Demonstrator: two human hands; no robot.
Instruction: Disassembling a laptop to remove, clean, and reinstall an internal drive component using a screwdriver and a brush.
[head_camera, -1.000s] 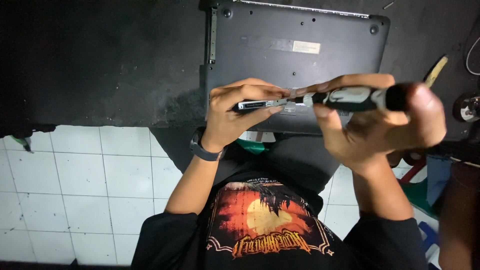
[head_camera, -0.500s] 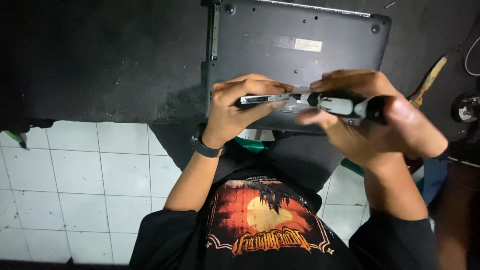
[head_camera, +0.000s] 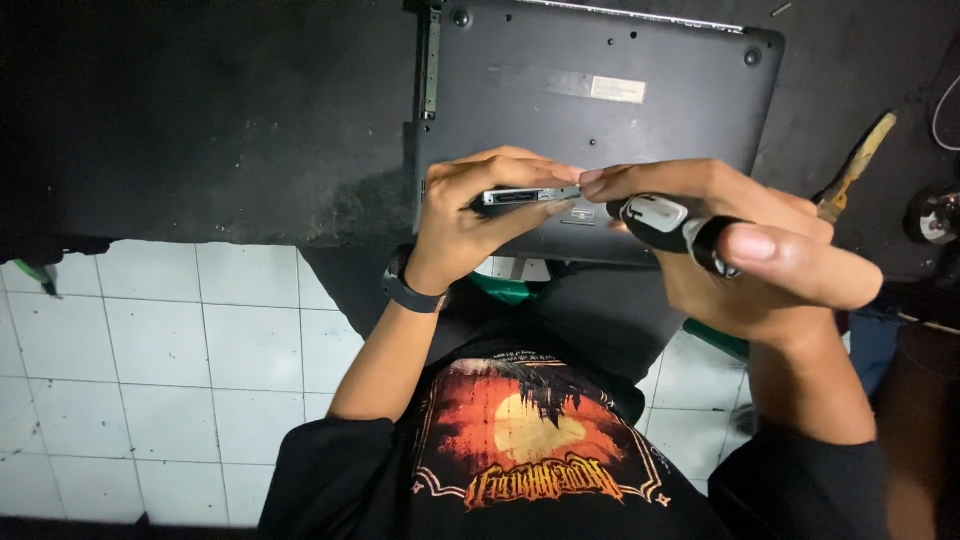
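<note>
1. The left hand (head_camera: 470, 215) holds a thin, flat metal part (head_camera: 530, 195) edge-on, with the thumb under it and the fingers curled over its top. The grip is closed on it.
2. The right hand (head_camera: 745, 245) is closed around a screwdriver (head_camera: 665, 215) with a black and white handle. The handle lies across the palm and the tool points to the end of the metal part, where the fingertips (head_camera: 600, 180) of this hand meet it.
3. The tip of the screwdriver is hidden behind the fingers, so I cannot tell if it touches the part.
4. Both hands are in the air above the near edge of a dark laptop (head_camera: 600, 90), which lies bottom side up on the black table (head_camera: 200, 120). The metal part is over the near edge of the laptop, not resting on it.
5. A black watch (head_camera: 405, 285) is on the left wrist.
6. A brush with a wooden handle (head_camera: 855, 165) lies on the table, near the right edge, just beside the right hand.
7. Below the table's near edge is a white tiled floor (head_camera: 130, 370).
</note>
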